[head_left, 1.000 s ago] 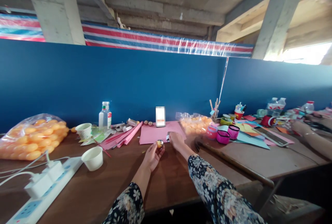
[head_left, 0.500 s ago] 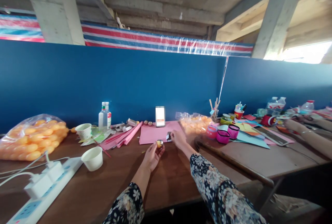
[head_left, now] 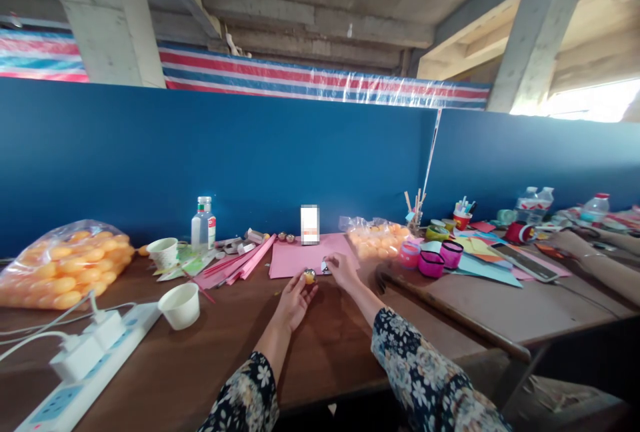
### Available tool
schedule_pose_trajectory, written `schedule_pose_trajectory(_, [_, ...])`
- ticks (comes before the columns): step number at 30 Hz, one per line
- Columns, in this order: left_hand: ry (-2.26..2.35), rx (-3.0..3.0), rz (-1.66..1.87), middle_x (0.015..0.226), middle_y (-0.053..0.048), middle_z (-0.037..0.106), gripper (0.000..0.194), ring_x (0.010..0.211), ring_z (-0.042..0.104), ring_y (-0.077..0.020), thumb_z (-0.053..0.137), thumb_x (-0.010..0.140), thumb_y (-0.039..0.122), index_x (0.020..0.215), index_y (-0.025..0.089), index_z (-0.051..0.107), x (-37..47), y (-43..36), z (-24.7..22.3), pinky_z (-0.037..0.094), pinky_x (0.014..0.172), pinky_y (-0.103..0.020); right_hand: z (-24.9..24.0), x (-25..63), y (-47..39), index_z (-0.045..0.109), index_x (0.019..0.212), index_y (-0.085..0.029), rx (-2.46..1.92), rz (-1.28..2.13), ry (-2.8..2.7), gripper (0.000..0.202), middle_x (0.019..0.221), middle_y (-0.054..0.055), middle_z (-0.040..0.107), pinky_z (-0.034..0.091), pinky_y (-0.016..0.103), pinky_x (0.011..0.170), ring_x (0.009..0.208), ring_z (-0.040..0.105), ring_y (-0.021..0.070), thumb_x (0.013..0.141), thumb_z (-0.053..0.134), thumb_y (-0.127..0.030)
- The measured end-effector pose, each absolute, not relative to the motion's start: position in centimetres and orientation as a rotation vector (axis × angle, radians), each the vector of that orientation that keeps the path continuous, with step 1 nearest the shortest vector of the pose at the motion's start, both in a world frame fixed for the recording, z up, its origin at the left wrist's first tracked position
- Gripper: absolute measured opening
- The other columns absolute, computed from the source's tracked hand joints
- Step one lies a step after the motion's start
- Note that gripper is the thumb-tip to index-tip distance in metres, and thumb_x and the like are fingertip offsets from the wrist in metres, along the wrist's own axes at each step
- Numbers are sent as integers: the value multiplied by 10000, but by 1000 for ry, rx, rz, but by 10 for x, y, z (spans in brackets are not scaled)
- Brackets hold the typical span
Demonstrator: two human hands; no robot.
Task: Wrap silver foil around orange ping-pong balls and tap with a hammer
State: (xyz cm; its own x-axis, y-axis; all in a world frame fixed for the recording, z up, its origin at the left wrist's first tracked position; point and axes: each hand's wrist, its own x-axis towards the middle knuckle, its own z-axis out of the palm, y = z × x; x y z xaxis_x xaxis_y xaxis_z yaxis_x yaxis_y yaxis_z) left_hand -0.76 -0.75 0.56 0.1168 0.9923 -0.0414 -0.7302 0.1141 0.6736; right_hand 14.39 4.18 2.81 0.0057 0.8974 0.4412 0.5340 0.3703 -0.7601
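My left hand point(head_left: 294, 302) is closed around a small ball point(head_left: 310, 277), partly orange-yellow and partly shiny silver, held just above the front edge of the pink paper point(head_left: 290, 259). To its right, my right hand point(head_left: 343, 271) pinches a small silvery-white piece point(head_left: 326, 267), perhaps foil or a sticker; it is too small to tell which. The piece is close to the ball but apart from it. Behind both hands, a bright upright screen point(head_left: 310, 225) stands at the paper's back edge, and several shiny balls point(head_left: 286, 237) lie left of it.
Bags of orange balls stand left point(head_left: 65, 272) and right point(head_left: 380, 239). A paper cup point(head_left: 179, 305) and a power strip point(head_left: 95, 359) lie at left. Pink-purple rings point(head_left: 431, 263), coloured paper and a phone point(head_left: 525, 263) lie right. Another person's arm point(head_left: 600, 265) reaches in at far right.
My right hand has drawn slightly back and turned, bringing the small piece nearer the ball. My left hand still holds the ball, with its silver side now turned upward.
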Motion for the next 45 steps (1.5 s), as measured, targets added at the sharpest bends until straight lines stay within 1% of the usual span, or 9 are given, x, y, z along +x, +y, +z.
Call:
schedule_pose_trajectory(3, [571, 601, 1359, 933, -45, 629, 337, 765, 611, -117, 605, 701, 159, 1029, 211, 543, -8, -8, 6, 482, 754, -275, 21, 131, 31, 601, 784, -148, -1035, 701, -1478, 176, 705, 24, 603, 401, 242, 601, 640, 527, 131, 696, 531, -284])
schedule_pose_trajectory(7, [569, 649, 1370, 948, -54, 630, 391, 810, 605, -122, 621, 683, 145, 1056, 208, 524, -9, -8, 5, 465, 790, -274, 13, 115, 11, 573, 780, -159, -866, 914, -1285, 226, 713, 19, 586, 402, 233, 585, 656, 517, 129, 655, 591, -347])
schedule_pose_trajectory(10, [559, 667, 1377, 928, -46, 638, 389, 834, 601, -123, 635, 661, 118, 1028, 199, 535, -9, -6, 3, 443, 833, -275, 11, 111, 0, 559, 748, -168, -816, 1064, -1199, 232, 689, 5, 566, 392, 221, 553, 638, 505, 122, 634, 614, -364])
schedule_pose_trajectory(14, [555, 703, 1396, 924, -46, 643, 353, 869, 590, -128, 644, 648, 113, 985, 179, 559, -9, -4, 1, 405, 885, -282, 11, 112, -5, 549, 697, -166, -786, 1177, -1185, 208, 609, -25, 517, 347, 200, 497, 552, 452, 89, 632, 623, -350])
schedule_pose_trajectory(18, [557, 758, 1393, 938, -43, 642, 314, 885, 582, -135, 647, 648, 140, 953, 170, 579, -9, -3, 0, 382, 907, -291, 8, 112, -6, 555, 704, -166, -794, 1193, -1203, 225, 600, -30, 505, 325, 198, 480, 528, 430, 82, 634, 616, -371])
schedule_pose_trajectory(25, [593, 780, 1370, 962, -59, 637, 366, 920, 576, -162, 674, 621, 158, 973, 171, 571, -8, -7, 5, 387, 896, -310, 6, 111, -6, 561, 698, -168, -813, 1147, -1218, 250, 620, -31, 524, 346, 211, 526, 566, 450, 93, 616, 622, -396])
schedule_pose_trajectory(33, [595, 753, 1395, 940, -67, 642, 442, 871, 594, -148, 683, 600, 101, 1015, 165, 544, -8, -7, 4, 426, 840, -273, 7, 111, -8, 542, 696, -168, -811, 1176, -1218, 281, 622, -22, 520, 359, 206, 516, 569, 461, 99, 626, 606, -432])
schedule_pose_trajectory(38, [617, 747, 1398, 950, -73, 642, 419, 857, 599, -144, 671, 616, 96, 1010, 159, 545, -8, -6, 3, 440, 813, -257, 5, 111, -7, 536, 686, -164, -825, 1175, -1220, 285, 592, -26, 499, 344, 198, 488, 535, 437, 90, 628, 606, -433])
schedule_pose_trajectory(45, [611, 738, 1406, 929, -65, 649, 443, 838, 606, -140, 666, 614, 79, 1030, 160, 537, -8, -5, 3, 452, 792, -250, 2, 111, -5, 559, 719, -154, -800, 1192, -1216, 289, 623, -15, 530, 357, 206, 507, 549, 458, 95, 637, 601, -428])
